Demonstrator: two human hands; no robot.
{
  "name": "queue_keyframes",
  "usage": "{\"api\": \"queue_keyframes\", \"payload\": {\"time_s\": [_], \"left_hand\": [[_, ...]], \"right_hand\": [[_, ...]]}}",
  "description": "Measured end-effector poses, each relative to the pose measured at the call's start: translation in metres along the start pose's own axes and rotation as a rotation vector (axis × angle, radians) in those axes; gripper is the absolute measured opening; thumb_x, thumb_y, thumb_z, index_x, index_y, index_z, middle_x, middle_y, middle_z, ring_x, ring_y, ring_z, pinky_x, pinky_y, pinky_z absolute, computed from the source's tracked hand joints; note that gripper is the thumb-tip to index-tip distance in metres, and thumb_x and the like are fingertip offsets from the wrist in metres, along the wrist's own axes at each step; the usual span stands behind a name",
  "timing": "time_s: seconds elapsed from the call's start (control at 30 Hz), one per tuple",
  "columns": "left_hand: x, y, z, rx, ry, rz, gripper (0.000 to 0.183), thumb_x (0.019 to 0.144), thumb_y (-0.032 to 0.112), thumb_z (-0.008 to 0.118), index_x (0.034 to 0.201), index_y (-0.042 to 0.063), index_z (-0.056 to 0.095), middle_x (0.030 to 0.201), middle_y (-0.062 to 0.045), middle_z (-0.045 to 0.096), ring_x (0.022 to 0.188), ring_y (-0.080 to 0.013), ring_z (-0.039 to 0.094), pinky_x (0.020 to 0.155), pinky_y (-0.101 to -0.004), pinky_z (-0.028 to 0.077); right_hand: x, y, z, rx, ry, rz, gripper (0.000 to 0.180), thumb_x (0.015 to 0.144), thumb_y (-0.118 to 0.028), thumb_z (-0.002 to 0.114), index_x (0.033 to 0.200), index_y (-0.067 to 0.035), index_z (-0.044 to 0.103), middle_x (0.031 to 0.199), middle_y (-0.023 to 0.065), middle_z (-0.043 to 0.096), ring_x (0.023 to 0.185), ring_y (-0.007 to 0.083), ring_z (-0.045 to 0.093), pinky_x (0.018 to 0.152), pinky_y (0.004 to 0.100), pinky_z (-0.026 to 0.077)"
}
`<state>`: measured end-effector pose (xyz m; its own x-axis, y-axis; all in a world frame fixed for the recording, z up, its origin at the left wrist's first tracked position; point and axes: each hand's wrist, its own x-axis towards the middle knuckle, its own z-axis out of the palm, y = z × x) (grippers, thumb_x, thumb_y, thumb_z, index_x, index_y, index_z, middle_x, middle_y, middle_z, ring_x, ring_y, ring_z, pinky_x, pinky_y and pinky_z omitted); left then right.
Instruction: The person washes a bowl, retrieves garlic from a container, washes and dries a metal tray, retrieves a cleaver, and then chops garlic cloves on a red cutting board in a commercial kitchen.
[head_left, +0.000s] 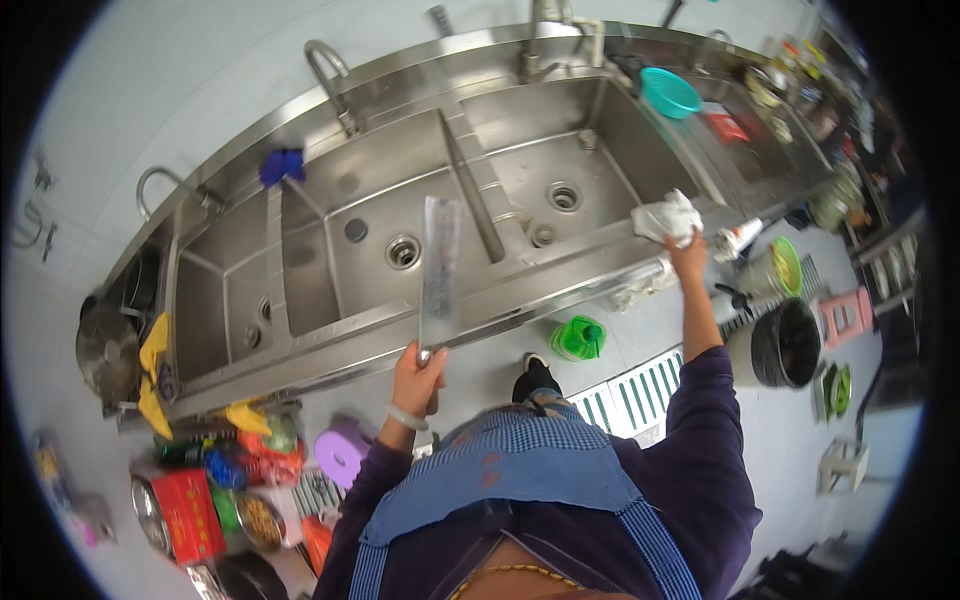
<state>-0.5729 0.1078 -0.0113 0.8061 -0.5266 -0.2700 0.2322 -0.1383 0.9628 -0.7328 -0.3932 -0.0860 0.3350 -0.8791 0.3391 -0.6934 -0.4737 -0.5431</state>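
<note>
My left hand (418, 381) grips the handle of a broad-bladed kitchen knife (440, 270). Its blade points away from me over the front rim of the middle basin. Out to the right, my right hand (685, 251) holds a crumpled white cloth or plastic bag (670, 218) at the front edge of the stainless steel sink (585, 266). I cannot tell which material it is. The basin near that hand has a drain (564, 196) in its floor.
Curved faucets (326, 79) line the back. Purple-blue gloves or cloth (283, 166) lie on a divider. A teal basket (670, 93) sits at the right. Below stand a green plastic jug (578, 337), a purple stool (342, 453) and a dark bucket (786, 343). Yellow gloves (154, 375) hang at the left.
</note>
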Motion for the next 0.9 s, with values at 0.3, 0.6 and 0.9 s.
{"api": "queue_keyframes", "payload": {"time_s": [0.3,0.6,0.9], "left_hand": [[0.073,0.052,0.061,-0.323,-0.112,-0.239,0.016,0.079,0.016,0.060,0.083,0.006,0.048,0.056,0.001,0.046,0.047,-0.0083,0.045,0.044,-0.0220,0.039],[0.125,0.073,0.083,-0.146,-0.125,-0.314,0.016,0.078,0.015,0.059,0.081,0.005,0.047,0.053,-0.001,0.045,0.043,-0.0104,0.044,0.041,-0.0236,0.038],[0.131,0.080,0.051,-0.219,-0.079,-0.285,0.017,0.082,0.020,0.057,0.078,0.009,0.043,0.055,0.001,0.042,0.045,-0.0095,0.042,0.042,-0.0250,0.038]], "right_hand": [[0.064,-0.046,0.046,-0.074,-0.373,-0.011,0.047,0.061,-0.017,0.064,0.106,-0.019,0.050,0.110,0.0200,0.050,0.091,0.0317,0.056,0.077,0.0379,0.046],[-0.039,-0.254,0.017,0.615,-0.590,-1.144,0.049,0.053,-0.003,0.068,0.098,-0.016,0.057,0.116,0.0080,0.045,0.105,0.0298,0.042,0.090,0.0369,0.037],[-0.024,-0.300,0.059,0.833,-0.714,-1.036,0.038,0.058,-0.004,0.065,0.093,-0.015,0.058,0.115,0.0100,0.044,0.104,0.0313,0.043,0.088,0.0357,0.038]]}}
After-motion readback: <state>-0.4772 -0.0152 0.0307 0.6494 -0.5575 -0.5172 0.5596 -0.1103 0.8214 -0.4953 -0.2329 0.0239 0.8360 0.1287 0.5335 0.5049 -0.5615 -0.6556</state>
